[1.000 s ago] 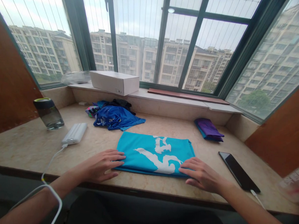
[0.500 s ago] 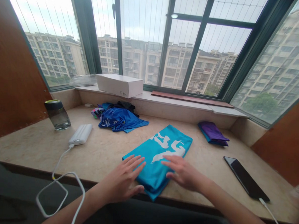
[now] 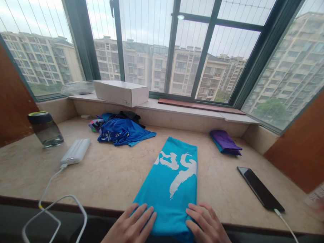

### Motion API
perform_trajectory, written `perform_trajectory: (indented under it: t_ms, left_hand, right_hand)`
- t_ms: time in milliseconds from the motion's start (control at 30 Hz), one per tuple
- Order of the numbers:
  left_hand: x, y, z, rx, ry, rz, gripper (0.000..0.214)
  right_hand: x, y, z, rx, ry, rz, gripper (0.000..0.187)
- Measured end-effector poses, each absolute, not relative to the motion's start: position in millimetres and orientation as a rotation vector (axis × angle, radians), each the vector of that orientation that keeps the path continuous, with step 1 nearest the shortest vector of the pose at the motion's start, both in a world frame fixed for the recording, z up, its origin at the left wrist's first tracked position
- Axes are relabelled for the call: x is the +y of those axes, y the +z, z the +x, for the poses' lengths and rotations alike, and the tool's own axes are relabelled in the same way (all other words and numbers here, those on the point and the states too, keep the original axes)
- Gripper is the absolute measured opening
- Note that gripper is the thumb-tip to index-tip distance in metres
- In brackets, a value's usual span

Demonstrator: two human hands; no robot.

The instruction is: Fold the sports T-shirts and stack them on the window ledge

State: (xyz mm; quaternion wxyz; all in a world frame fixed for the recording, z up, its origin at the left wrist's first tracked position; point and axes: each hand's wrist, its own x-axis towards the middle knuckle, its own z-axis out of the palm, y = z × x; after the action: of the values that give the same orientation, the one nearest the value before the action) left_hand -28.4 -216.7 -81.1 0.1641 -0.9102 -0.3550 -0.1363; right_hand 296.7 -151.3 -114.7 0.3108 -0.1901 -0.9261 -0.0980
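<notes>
A folded turquoise cloth [image 3: 161, 186] with a white brush-stroke print lies lengthwise before me, and its near end hangs over the counter's front edge. My left hand [image 3: 134, 226] is at its near left corner, fingers lying close together over the edge of the fabric. On the near right corner, my right hand [image 3: 207, 227] has its fingers curled over the cloth's side. Both thumbs are hidden from view. The printed face of the cloth looks mostly smooth, with slight creases near the hands.
A crumpled blue garment [image 3: 124, 131] and a purple folded cloth [image 3: 227, 141] lie farther back. To the left are a bottle [image 3: 46, 129] and a power bank [image 3: 76, 151] with a looped cable. A phone [image 3: 259, 188] is plugged in at right. A white box [image 3: 120, 92] sits on the sill.
The turquoise cloth has turned straighter and come nearer to me. My hands have moved from lying spread over it to its two near corners. The view has shifted slightly right.
</notes>
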Motion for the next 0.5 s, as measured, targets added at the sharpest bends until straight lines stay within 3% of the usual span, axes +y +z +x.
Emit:
perform_trajectory:
  t_ms: [167,300,500]
  left_hand:
    - [-216,-74,-31,-1.010,-0.511,-2.608,0.062]
    - [-215,-57,-26,-0.971,-0.745,-2.604,0.067]
    - [-171,-5,-4,-1.092,-1.234,-2.383,0.039]
  right_hand:
    - [-148,-107,309,-2.316,0.055,-0.568,0.040]
    - [-148,-98,314,-2.184,0.290,-0.574,0.031]
    - [-130,-59,312,-1.935,0.378,-0.740,0.020]
